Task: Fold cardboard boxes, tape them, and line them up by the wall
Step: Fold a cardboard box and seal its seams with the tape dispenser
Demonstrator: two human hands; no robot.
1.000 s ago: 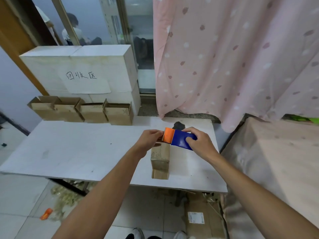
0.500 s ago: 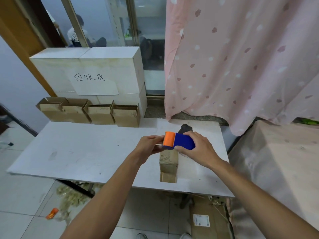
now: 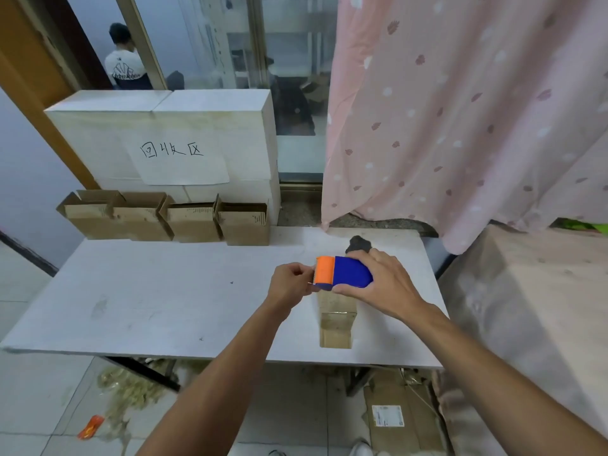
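four boxes (image 3: 164, 218) lined upper left | right hand (image 3: 388, 284) grips tape dispenser (image 3: 343, 272), left hand (image 3: 291, 284) pinches tape | centre box (image 3: 337, 320) untaped

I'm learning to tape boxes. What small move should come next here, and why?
Probably draw the left hand away to pull out a strip: it pinches at the dispenser's orange edge, the right hand grips the dispenser, and the box stands right below.
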